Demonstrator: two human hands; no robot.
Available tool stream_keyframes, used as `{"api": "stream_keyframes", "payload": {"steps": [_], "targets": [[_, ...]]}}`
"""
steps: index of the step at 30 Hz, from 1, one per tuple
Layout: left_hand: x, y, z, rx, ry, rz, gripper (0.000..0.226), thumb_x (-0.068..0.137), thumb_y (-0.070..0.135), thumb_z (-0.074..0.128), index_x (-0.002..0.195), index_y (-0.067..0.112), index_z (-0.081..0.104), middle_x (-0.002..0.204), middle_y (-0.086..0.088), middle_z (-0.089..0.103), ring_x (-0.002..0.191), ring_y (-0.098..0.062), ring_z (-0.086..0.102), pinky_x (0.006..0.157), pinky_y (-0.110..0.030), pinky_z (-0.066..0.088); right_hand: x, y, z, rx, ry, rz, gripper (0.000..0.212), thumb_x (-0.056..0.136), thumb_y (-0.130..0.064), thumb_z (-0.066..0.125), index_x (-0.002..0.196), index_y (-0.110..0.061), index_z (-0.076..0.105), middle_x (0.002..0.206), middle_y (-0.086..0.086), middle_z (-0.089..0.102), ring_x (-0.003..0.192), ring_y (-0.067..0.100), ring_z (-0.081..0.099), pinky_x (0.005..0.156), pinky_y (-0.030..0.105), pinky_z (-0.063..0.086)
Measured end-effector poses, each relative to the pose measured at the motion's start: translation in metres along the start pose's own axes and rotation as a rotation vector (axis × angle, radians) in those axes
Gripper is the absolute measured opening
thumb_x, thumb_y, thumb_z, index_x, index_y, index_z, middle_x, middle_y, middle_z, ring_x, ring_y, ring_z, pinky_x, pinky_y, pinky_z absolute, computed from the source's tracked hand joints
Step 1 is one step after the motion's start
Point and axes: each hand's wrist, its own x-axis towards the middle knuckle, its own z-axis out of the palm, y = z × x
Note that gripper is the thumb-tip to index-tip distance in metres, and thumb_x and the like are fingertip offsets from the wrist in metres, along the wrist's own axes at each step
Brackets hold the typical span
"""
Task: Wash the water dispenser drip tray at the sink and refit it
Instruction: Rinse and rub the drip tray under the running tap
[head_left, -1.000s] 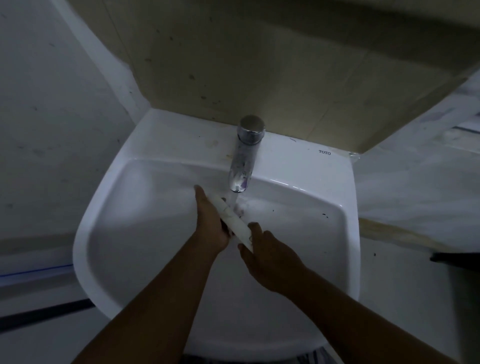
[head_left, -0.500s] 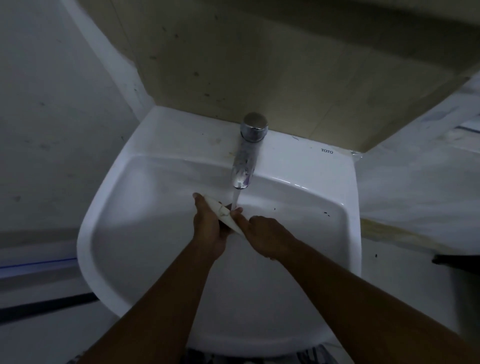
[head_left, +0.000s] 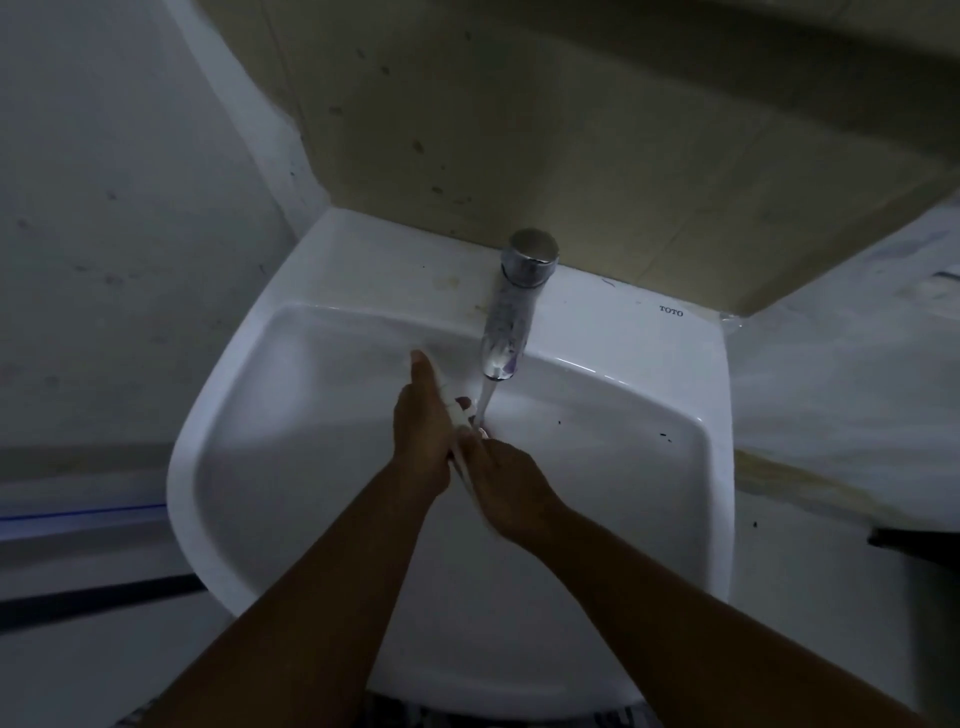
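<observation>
A thin white drip tray (head_left: 453, 410) stands on edge in the white sink (head_left: 311, 447), just left of the water stream falling from the chrome tap (head_left: 511, 312). My left hand (head_left: 422, 431) holds the tray from the left, its thumb curled over the tray's near face. My right hand (head_left: 506, 480) lies against the tray's right side, fingertips at the stream. Most of the tray is hidden between the two hands.
The sink is fixed to a pale wall, with a beige panel (head_left: 571, 130) above the tap. A marbled counter (head_left: 841, 374) runs on the right. A dark strip (head_left: 93, 597) crosses the floor at the lower left.
My right hand has slid back down the tray toward me after reaching up to the stream. The tray has turned more edge-on. The view has shifted slightly.
</observation>
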Motion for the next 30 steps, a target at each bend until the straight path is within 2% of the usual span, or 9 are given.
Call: {"api": "stream_keyframes", "payload": {"steps": [3, 6, 8, 10, 13, 16, 22, 27, 30], "targets": [[0.0, 0.002, 0.0, 0.113, 0.015, 0.054, 0.064, 0.091, 0.07, 0.04, 0.099, 0.011, 0.064, 0.089, -0.014, 0.071, 0.081, -0.032, 0.07, 0.075, -0.043, 0.06, -0.002, -0.002, -0.001, 0.024, -0.062, 0.031, 0.041, 0.101, -0.054, 0.028, 0.105, -0.029, 0.06, 0.111, 0.007, 0.063, 0.095, 0.021, 0.058, 0.08, 0.026, 0.039], [0.002, 0.001, -0.003, 0.212, -0.084, 0.0, 0.076, 0.09, 0.073, 0.036, 0.115, 0.007, 0.064, 0.1, -0.018, 0.072, 0.085, -0.031, 0.072, 0.067, -0.037, 0.059, 0.008, -0.002, -0.007, 0.064, -0.054, 0.113, 0.07, 0.093, -0.071, 0.02, 0.119, -0.024, 0.065, 0.124, 0.011, 0.064, 0.11, 0.029, 0.061, 0.095, 0.036, 0.046], [0.001, -0.001, -0.004, 0.234, -0.122, -0.008, 0.074, 0.088, 0.073, 0.039, 0.123, 0.011, 0.06, 0.108, -0.016, 0.071, 0.092, -0.029, 0.072, 0.072, -0.037, 0.059, 0.012, -0.003, -0.014, 0.164, -0.08, 0.221, 0.086, 0.079, -0.086, 0.02, 0.119, -0.025, 0.066, 0.119, 0.014, 0.066, 0.102, 0.031, 0.066, 0.088, 0.042, 0.055], [-0.002, -0.007, -0.008, 0.223, -0.146, -0.019, 0.081, 0.076, 0.077, 0.048, 0.128, 0.015, 0.058, 0.113, -0.013, 0.071, 0.097, -0.027, 0.071, 0.083, -0.042, 0.059, 0.014, -0.006, -0.02, 0.33, -0.136, 0.312, 0.086, 0.075, -0.089, 0.028, 0.119, -0.025, 0.065, 0.117, 0.012, 0.067, 0.096, 0.03, 0.068, 0.078, 0.04, 0.059], [-0.008, -0.016, -0.014, 0.204, -0.183, -0.008, 0.077, 0.076, 0.072, 0.057, 0.129, 0.016, 0.056, 0.112, -0.011, 0.072, 0.096, -0.026, 0.072, 0.074, -0.037, 0.058, 0.021, -0.006, -0.021, 0.445, -0.179, 0.347, 0.095, 0.06, -0.096, 0.041, 0.124, -0.029, 0.063, 0.122, 0.009, 0.067, 0.102, 0.029, 0.068, 0.088, 0.043, 0.056], [0.0, -0.011, -0.021, 0.18, -0.228, -0.042, 0.055, 0.089, 0.057, 0.057, 0.119, 0.012, 0.065, 0.108, -0.014, 0.074, 0.095, -0.027, 0.072, 0.071, -0.035, 0.057, 0.021, -0.005, -0.015, 0.355, -0.128, 0.284, 0.084, 0.076, -0.087, 0.033, 0.129, -0.027, 0.059, 0.122, 0.012, 0.064, 0.098, 0.029, 0.067, 0.081, 0.042, 0.059], [0.005, 0.011, -0.018, 0.197, -0.228, -0.119, 0.056, 0.084, 0.062, 0.061, 0.11, 0.013, 0.069, 0.099, -0.009, 0.073, 0.088, -0.025, 0.069, 0.068, -0.032, 0.054, 0.016, 0.006, -0.022, 0.247, -0.101, 0.243, 0.071, 0.089, -0.069, 0.042, 0.111, -0.006, 0.067, 0.098, 0.018, 0.069, 0.077, 0.03, 0.07, 0.068, 0.042, 0.062], [-0.003, 0.002, -0.012, 0.136, -0.119, -0.149, 0.072, 0.076, 0.077, 0.057, 0.106, 0.014, 0.07, 0.098, -0.009, 0.075, 0.091, -0.025, 0.071, 0.07, -0.033, 0.057, 0.019, 0.0, -0.032, -0.095, -0.121, 0.161, 0.083, 0.086, -0.079, 0.027, 0.109, -0.01, 0.066, 0.108, 0.014, 0.066, 0.094, 0.028, 0.066, 0.091, 0.04, 0.053], [-0.002, -0.006, -0.016, 0.124, -0.084, -0.071, 0.067, 0.078, 0.075, 0.057, 0.102, 0.014, 0.073, 0.094, -0.007, 0.076, 0.089, -0.021, 0.072, 0.063, -0.027, 0.054, 0.025, -0.003, -0.04, -0.01, -0.178, 0.215, 0.093, 0.075, -0.091, 0.025, 0.117, -0.02, 0.068, 0.114, 0.01, 0.068, 0.095, 0.025, 0.066, 0.09, 0.037, 0.053]]}}
